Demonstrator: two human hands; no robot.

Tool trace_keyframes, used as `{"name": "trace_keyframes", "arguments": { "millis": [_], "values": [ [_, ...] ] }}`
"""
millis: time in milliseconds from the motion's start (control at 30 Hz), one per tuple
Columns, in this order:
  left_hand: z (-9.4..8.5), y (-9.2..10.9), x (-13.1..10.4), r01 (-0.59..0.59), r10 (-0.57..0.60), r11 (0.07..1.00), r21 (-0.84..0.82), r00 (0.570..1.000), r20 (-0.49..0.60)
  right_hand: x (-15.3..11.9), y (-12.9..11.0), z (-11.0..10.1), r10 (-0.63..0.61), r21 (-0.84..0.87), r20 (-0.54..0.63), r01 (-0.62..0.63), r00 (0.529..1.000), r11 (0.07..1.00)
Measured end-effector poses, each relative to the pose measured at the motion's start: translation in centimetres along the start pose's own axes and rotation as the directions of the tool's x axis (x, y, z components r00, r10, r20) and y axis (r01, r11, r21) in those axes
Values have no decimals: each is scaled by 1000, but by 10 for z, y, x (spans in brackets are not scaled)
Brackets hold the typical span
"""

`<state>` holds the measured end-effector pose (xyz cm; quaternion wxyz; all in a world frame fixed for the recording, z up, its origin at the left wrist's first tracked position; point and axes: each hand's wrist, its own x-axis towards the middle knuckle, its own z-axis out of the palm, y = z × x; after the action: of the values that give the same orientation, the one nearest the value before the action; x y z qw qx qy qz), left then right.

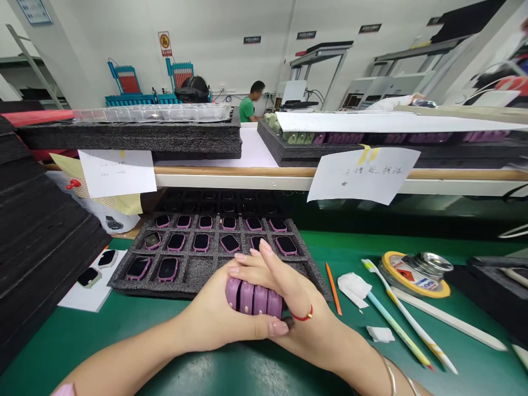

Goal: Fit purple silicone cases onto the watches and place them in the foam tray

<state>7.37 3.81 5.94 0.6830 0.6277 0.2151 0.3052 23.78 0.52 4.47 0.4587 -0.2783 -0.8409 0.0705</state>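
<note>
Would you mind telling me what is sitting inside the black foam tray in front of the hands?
The black foam tray holds purple-rimmed watch cases with dark screens, one per pocket, with some near pockets empty. The left hand and right hand, clasping stacked purple cases, cover its near right part.

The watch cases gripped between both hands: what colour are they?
Purple, a soft mauve. The watch cases show best in the head view.
</note>
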Motion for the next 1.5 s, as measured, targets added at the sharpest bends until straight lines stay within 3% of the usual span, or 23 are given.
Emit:
{"name": "trace_keyframes", "arguments": {
  "millis": [100, 167, 267, 333, 433, 567, 700, 800, 900, 1033, 1300, 1500],
  "values": [
    [2, -2, -5, -56, 64, 994, 93, 994, -84, -1, -3, -7, 16, 26, 0, -16, 1000, 1000],
    [2, -3, -8, -93, 109, 986, 141, 987, -114, -2, -6, -13, 96, 134, -90, -83, 991, 987],
    [3, -6, -10, -150, 177, 969, 194, 976, -129, -2, -6, -17, 280, 364, -266, -173, 922, 915],
    [3, -7, -10, -205, 242, 949, 240, 961, -135, -2, -4, -15, 392, 480, -303, -216, 869, 850],
    [3, -8, -8, -287, 331, 913, 291, 936, -118, 0, 1, -10, 474, 533, -268, -281, 839, 798],
    [2, -8, -9, -331, 387, 873, 359, 917, -95, -2, 5, -12, 487, 510, -160, -351, 858, 785],
    [0, -7, -10, -319, 387, 859, 402, 916, -100, 0, 2, -24, 378, 446, 65, -366, 923, 817],
    [0, -7, -9, -308, 397, 852, 424, 908, -137, 3, -1, -28, 302, 354, 145, -335, 942, 873],
    [0, -8, -7, -306, 396, 863, 402, 904, -159, 4, -2, -25, 328, 331, 154, -361, 932, 872],
    [1, -8, -5, -326, 418, 856, 400, 893, -165, 3, -1, -16, 381, 338, 71, -381, 922, 860],
    [-2, -9, -7, -396, 458, 816, 421, 887, -53, 0, 0, -18, 497, 453, -80, -413, 864, 790],
    [-1, -8, -9, -384, 451, 824, 417, 890, -72, 0, 2, -18, 571, 535, 38, -499, 820, 682]
  ]
}}
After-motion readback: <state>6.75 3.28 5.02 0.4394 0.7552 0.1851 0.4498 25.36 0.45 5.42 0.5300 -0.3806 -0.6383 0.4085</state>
